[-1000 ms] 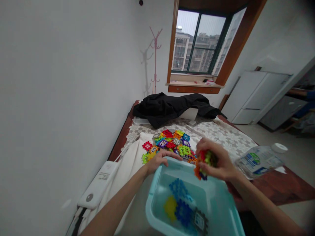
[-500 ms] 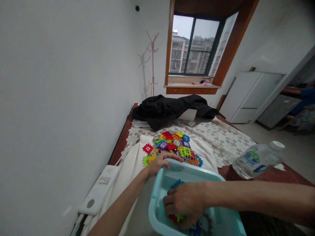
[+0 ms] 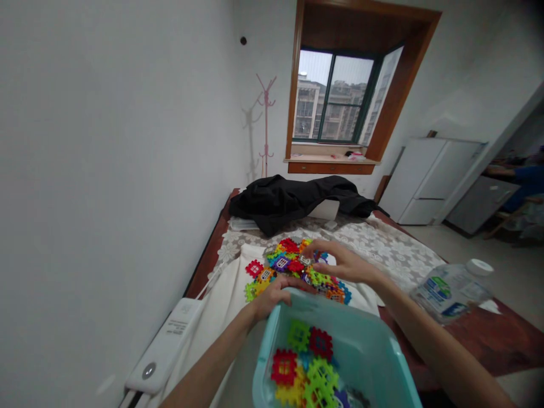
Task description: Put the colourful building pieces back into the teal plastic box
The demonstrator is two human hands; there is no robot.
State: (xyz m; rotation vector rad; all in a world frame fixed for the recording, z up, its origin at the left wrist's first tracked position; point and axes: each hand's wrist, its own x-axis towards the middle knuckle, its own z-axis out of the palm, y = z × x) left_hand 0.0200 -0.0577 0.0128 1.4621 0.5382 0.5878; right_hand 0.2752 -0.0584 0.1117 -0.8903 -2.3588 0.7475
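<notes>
A light blue plastic tub (image 3: pixel 374 362) sits right in front of me, with several red, green and yellow toy tiles (image 3: pixel 304 368) inside. My left hand (image 3: pixel 272 294) grips the tub's far left rim. Beyond it, a pile of colourful interlocking tiles (image 3: pixel 289 260) lies on a white cloth. My right hand (image 3: pixel 340 262) reaches over that pile with fingers spread, fingertips touching the tiles and nothing lifted.
A white power bank with cable (image 3: pixel 164 354) lies at the left. A plastic water bottle (image 3: pixel 450 289) lies on the dark wood at the right. A black jacket (image 3: pixel 293 198) is heaped at the far end below the window. A person sits in the doorway at far right.
My right hand left the tub, dropping its tiles there, and moved forward onto the pile. The left hand stayed on the rim.
</notes>
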